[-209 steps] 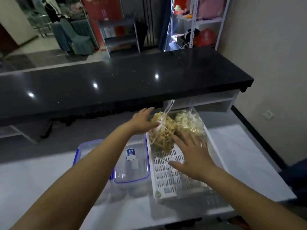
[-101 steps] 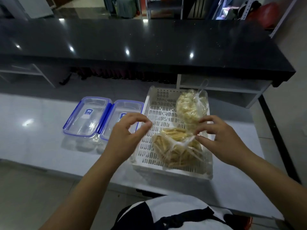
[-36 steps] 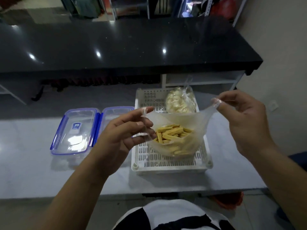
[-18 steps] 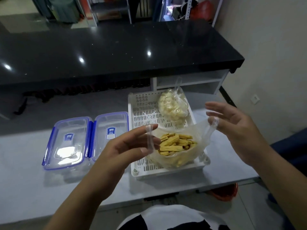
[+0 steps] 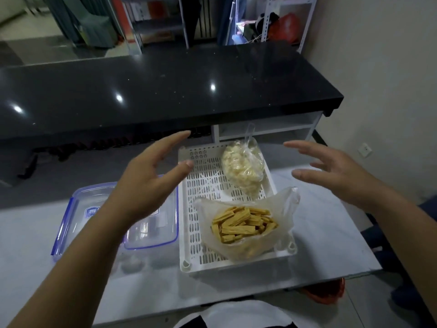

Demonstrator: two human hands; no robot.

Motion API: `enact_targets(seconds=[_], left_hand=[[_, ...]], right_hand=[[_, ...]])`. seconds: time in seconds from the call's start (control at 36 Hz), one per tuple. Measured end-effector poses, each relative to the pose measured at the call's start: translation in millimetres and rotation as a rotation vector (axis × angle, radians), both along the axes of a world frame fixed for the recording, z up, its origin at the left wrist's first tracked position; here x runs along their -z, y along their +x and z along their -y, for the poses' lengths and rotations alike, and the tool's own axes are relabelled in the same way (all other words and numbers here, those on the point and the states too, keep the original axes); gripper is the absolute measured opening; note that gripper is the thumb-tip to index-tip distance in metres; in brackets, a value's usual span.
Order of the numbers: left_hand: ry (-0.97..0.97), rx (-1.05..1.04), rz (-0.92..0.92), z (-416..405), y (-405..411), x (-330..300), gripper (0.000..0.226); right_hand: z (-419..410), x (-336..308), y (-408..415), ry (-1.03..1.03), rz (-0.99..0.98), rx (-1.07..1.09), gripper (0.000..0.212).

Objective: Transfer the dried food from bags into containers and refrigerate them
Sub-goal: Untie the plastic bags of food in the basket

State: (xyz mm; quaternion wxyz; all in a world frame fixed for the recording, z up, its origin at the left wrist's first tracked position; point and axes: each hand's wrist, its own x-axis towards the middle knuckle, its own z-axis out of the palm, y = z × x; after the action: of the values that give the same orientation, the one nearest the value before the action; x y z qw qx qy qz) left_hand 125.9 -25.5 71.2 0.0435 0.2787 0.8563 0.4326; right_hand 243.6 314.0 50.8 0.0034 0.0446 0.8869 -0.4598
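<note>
We hold both hands raised above the worktop (image 5: 331,235), fingers spread and nothing gripped in either. Our left hand (image 5: 146,185) hangs over the two clear containers, its fingertips reaching toward the far left corner of the white slotted tray (image 5: 189,233); our right hand (image 5: 340,178) hovers off the tray's right side, palm turned inward, well clear of both bags. The tray sits toward the right end of the pale worktop, close to its near edge. In the tray's near right corner rests the opened bag (image 5: 246,223), its mouth gaping upward and its plastic slumping over the tray's right rim, filled with yellow-tan stick-shaped dried pieces. At the tray's far right corner lies the second bag (image 5: 243,166), tied shut and holding pale, lumpy dried pieces. Just left of the tray, the two blue-rimmed lidded containers (image 5: 151,233) stand side by side near the worktop's middle, partly hidden by our left forearm.
</note>
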Motion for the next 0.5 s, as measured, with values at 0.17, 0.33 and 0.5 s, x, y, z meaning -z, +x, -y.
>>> enact_targets(seconds=[0.17, 0.33, 0.5], left_hand=[[-0.311, 0.193, 0.148, -62, -49, 38, 0.071], [-0.521, 0.282, 0.143, -118, -84, 77, 0.08], [-0.493, 0.179, 0.146, -154, -106, 89, 0.077]], right_hand=[[-5, 41, -52, 0.182, 0.097, 0.087, 0.083], [2, 75, -96, 0.6, 0.196, -0.062, 0.095], [11, 102, -118, 0.646, 0.171, -0.026, 0.088]])
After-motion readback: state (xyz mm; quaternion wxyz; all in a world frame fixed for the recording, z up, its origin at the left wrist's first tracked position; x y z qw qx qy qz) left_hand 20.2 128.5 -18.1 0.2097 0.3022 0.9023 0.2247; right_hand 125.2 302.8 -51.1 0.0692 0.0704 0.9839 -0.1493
